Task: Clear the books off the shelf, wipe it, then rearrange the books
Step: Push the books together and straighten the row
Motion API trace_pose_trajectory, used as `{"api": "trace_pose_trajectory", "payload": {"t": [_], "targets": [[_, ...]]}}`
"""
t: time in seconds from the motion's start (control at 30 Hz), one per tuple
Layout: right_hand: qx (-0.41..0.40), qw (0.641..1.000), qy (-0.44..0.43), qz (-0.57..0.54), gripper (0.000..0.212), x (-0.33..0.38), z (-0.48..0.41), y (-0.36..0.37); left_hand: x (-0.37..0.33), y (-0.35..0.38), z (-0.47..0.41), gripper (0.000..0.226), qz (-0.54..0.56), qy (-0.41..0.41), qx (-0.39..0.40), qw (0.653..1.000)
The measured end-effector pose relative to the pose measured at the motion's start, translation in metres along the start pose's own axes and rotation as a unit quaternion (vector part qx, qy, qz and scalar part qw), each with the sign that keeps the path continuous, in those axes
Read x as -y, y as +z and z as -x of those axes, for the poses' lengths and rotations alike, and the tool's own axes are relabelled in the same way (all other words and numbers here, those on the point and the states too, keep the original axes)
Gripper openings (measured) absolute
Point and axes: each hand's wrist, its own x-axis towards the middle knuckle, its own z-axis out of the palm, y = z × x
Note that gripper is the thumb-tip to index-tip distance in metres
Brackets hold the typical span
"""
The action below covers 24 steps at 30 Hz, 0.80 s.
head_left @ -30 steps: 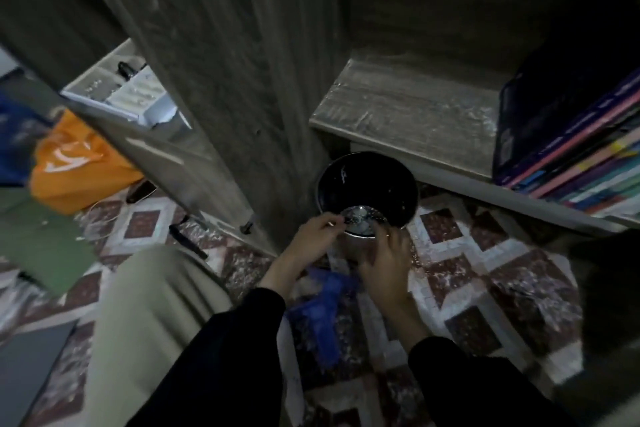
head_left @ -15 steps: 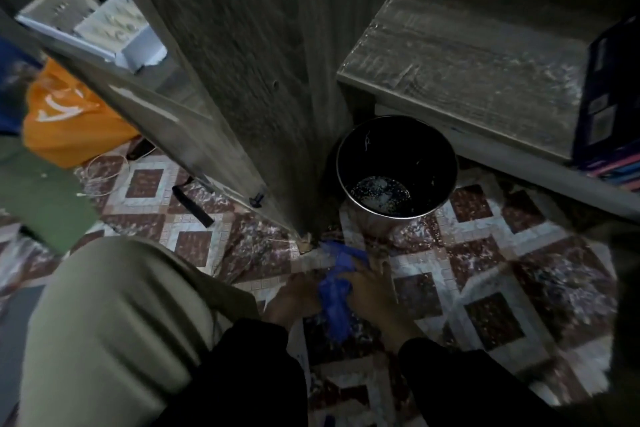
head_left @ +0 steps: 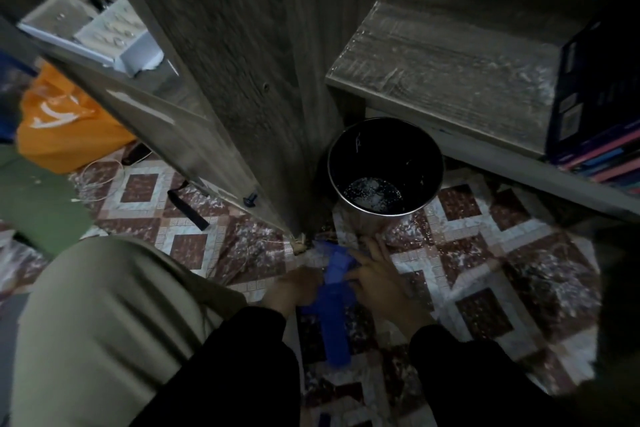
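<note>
Evidently wipe step, cloth prep: left hand (head_left: pixel 294 288) and right hand (head_left: pixel 377 282) both clutched crumpled blue cloth (head_left: pixel 334 308) at lower centre, below dark round metal bucket (head_left: pixel 381 146). Grey wooden shelf (head_left: pixel 443 55) upper right, stacked colourful books (head_left: pixel 602 156) at right edge. Next likely: lift cloth onto shelf.

Books (head_left: pixel 604 158) partly beyond the right edge, titles illegible.

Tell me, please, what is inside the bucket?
A little speckled water lies at the bottom of the bucket. Its near wall covers part of the bottom; the rest is dark.
</note>
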Motion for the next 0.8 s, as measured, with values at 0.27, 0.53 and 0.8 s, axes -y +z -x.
{"api": "trace_pose_trajectory", "payload": {"t": [0.27, 0.53, 0.8], "targets": [[0.04, 0.919, 0.059, -0.387, 0.012, -0.026, 0.045, -0.14, -0.052, -0.089, 0.072, 0.025, -0.066, 0.169, -0.025, 0.983], [-0.24, 0.845, 0.023, -0.478, 0.01, -0.024, 0.079, -0.287, -0.118, -0.162, 0.149, 0.015, 0.115, 0.35, -0.383, 0.847], [-0.451, 0.771, 0.032, -0.448, 0.044, -0.039, 0.031, -0.316, -0.174, -0.19, 0.132, 0.025, 0.171, 0.376, -0.571, 0.709]]}}
